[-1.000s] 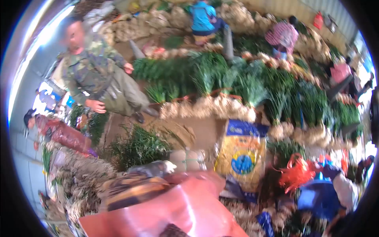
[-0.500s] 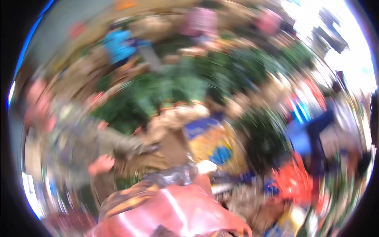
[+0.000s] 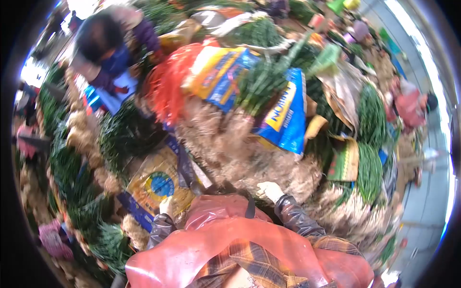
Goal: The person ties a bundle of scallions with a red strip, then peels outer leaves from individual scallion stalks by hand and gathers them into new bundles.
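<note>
Fingers curl inward on the right hand, bunched loosely beside the shaggy roots, and whether they pinch anything I can't tell! Over on the left hand they're small and angled away, their grip unreadable too. Dark, crinkled plastic sleeves wrap the forearms, and a glossy red apron bulges below.

Now the stringy pale roots, fibrous and heaped, spread just past the right fingertips, with slender green stalks fanning out beyond. By the left hand, a smooth printed yellow sack lies at a slant, its blue band near the wrist.

Hands well apart, the apron's upper edge between them! The root heap crowds the far side, and a stiff, glossy blue bag edges it. Farther out, shredded red strands spill beside another person, while pale wall panels rise at the right.
</note>
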`<state>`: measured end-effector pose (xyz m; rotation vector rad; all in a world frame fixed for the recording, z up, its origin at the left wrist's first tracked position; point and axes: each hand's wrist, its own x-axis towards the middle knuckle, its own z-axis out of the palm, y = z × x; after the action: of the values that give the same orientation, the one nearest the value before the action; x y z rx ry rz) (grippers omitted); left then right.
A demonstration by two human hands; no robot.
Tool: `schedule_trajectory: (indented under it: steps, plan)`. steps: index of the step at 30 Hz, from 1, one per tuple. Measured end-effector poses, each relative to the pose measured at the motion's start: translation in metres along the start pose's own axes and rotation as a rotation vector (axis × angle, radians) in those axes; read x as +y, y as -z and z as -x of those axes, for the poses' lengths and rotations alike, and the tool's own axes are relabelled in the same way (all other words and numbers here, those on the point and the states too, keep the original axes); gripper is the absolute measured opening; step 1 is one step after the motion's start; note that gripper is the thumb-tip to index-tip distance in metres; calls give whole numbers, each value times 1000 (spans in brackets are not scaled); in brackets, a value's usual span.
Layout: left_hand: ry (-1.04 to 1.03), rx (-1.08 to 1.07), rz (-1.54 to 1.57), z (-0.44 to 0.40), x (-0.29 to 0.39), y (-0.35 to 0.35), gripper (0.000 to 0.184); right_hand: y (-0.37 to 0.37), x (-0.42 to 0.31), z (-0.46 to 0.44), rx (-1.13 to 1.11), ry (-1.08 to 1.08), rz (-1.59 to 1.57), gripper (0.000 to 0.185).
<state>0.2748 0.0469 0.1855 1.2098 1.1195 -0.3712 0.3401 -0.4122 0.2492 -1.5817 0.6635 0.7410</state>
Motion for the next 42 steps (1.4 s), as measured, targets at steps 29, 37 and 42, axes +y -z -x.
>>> schedule_trajectory:
  steps: [29, 37, 42]
  plan:
    - [-1685, -233, -1496, -17, 186, -483, 77, 104, 9, 52, 465, 278, -351, 28]
    - [-1685, -437, -1168, 12, 156, -468, 63, 152, 62, 132, 980, 118, -604, 34]
    - [-1022, -893, -822, 107, 74, -470, 55, 207, 31, 90, 1293, 147, 93, 37]
